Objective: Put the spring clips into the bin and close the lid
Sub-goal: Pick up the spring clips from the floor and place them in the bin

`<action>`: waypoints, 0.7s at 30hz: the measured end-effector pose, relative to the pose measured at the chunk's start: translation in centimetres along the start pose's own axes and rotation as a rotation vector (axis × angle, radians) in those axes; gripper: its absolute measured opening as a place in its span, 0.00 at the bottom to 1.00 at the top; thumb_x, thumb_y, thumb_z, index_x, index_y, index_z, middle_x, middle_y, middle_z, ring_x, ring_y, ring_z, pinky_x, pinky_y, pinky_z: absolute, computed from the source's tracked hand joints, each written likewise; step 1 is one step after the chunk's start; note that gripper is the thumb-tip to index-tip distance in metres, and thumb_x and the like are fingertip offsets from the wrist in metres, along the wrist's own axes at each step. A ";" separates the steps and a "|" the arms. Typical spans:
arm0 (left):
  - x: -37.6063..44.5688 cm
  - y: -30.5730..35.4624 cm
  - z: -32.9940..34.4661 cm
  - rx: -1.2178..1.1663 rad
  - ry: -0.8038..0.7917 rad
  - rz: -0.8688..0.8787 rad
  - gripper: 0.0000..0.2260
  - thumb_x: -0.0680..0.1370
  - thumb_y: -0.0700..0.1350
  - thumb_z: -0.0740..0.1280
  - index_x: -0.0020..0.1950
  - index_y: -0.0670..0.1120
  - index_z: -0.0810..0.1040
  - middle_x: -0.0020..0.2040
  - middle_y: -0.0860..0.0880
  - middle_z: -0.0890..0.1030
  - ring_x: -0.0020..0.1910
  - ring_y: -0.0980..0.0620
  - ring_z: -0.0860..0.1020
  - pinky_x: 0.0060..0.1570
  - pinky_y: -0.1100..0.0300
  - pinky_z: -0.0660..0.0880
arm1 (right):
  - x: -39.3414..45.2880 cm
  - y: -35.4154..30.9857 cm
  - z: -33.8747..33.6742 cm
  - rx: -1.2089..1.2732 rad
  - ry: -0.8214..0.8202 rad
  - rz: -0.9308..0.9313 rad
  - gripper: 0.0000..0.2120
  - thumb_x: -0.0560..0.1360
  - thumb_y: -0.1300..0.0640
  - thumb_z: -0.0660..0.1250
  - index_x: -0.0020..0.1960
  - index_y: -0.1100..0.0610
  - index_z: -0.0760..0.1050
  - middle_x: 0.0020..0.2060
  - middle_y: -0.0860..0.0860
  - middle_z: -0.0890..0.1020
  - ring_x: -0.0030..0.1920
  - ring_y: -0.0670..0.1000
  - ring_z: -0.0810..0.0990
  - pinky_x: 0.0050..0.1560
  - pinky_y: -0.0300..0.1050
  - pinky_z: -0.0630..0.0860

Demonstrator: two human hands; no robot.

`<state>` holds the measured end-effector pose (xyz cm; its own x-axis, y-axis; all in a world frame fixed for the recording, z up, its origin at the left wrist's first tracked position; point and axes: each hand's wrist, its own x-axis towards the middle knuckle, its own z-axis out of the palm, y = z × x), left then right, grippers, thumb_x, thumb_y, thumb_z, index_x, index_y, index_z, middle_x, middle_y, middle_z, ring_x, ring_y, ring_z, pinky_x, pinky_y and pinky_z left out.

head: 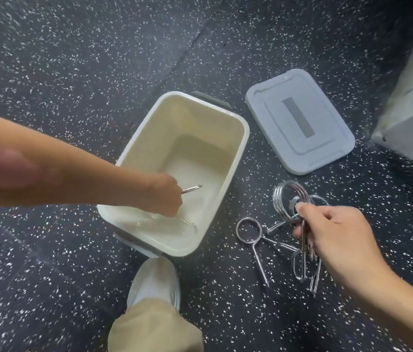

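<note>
The speckled dark floor point(73, 72) holds a cream bin point(235, 158), open, its long axis running from near-left to far-right. Just right of it lies the grey lid point(327, 148), flat, with no writing readable. Inside the bin, the left hand point(161, 194) pinches one spring clip point(192, 189) near the bottom. The right hand point(332, 235) is closed around a bunch of spring clips point(282, 199), rings up; another clip point(248, 229) lies on the floor beside them.

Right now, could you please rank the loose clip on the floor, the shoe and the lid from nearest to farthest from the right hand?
From the right hand:
1. Loose clip, on the floor just to its left.
2. Shoe, lower left, below the bin.
3. Lid, flat on the floor, beyond the hand.
</note>
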<state>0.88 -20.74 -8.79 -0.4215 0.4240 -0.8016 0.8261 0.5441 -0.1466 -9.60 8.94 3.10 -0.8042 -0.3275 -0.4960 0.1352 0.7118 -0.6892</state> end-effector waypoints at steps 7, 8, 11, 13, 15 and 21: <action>1.2 -0.5 0.1 0.108 0.053 0.071 0.10 0.73 0.31 0.67 0.46 0.46 0.81 0.50 0.48 0.83 0.54 0.43 0.77 0.44 0.57 0.72 | 2.2 -2.7 1.6 0.006 -0.019 -0.071 0.26 0.79 0.52 0.65 0.24 0.59 0.78 0.22 0.63 0.76 0.20 0.51 0.67 0.28 0.44 0.67; 1.2 -0.6 0.1 0.104 0.059 0.060 0.10 0.73 0.32 0.67 0.46 0.46 0.81 0.50 0.48 0.83 0.54 0.43 0.76 0.43 0.57 0.71 | 2.5 -3.4 1.8 0.012 -0.021 -0.082 0.26 0.79 0.51 0.65 0.23 0.58 0.78 0.24 0.63 0.78 0.21 0.54 0.69 0.29 0.45 0.70; 0.7 -0.6 0.4 0.064 0.054 -0.036 0.10 0.74 0.34 0.68 0.46 0.50 0.81 0.48 0.52 0.83 0.52 0.46 0.75 0.40 0.57 0.64 | 3.5 -5.8 2.7 0.030 -0.044 -0.121 0.25 0.79 0.51 0.65 0.27 0.60 0.79 0.23 0.59 0.76 0.20 0.51 0.68 0.27 0.42 0.67; 0.2 -0.5 0.4 -0.001 0.052 -0.113 0.10 0.74 0.36 0.68 0.47 0.51 0.81 0.48 0.52 0.83 0.52 0.47 0.76 0.41 0.57 0.64 | 4.2 -7.6 3.3 0.022 -0.069 -0.151 0.24 0.79 0.52 0.65 0.28 0.62 0.79 0.22 0.55 0.74 0.19 0.48 0.67 0.24 0.40 0.64; -0.4 -0.6 0.4 -0.100 0.079 -0.185 0.10 0.76 0.36 0.66 0.50 0.50 0.80 0.48 0.51 0.83 0.51 0.47 0.77 0.43 0.57 0.66 | 4.9 -9.6 4.0 -0.007 -0.080 -0.207 0.24 0.78 0.54 0.65 0.25 0.61 0.77 0.18 0.49 0.72 0.18 0.45 0.65 0.24 0.40 0.62; -4.1 0.8 -0.3 -0.380 0.418 -0.360 0.04 0.75 0.38 0.64 0.46 0.46 0.73 0.37 0.48 0.78 0.35 0.45 0.74 0.37 0.54 0.71 | 6.9 -14.7 7.3 -0.159 -0.119 -0.338 0.20 0.76 0.53 0.65 0.27 0.57 0.80 0.13 0.45 0.68 0.15 0.44 0.64 0.22 0.38 0.62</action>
<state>3.11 -21.81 -5.43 -0.8188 0.3714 -0.4378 0.4498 0.8889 -0.0871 -12.86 -8.37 5.98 -0.7141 -0.6233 -0.3188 -0.2251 0.6356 -0.7385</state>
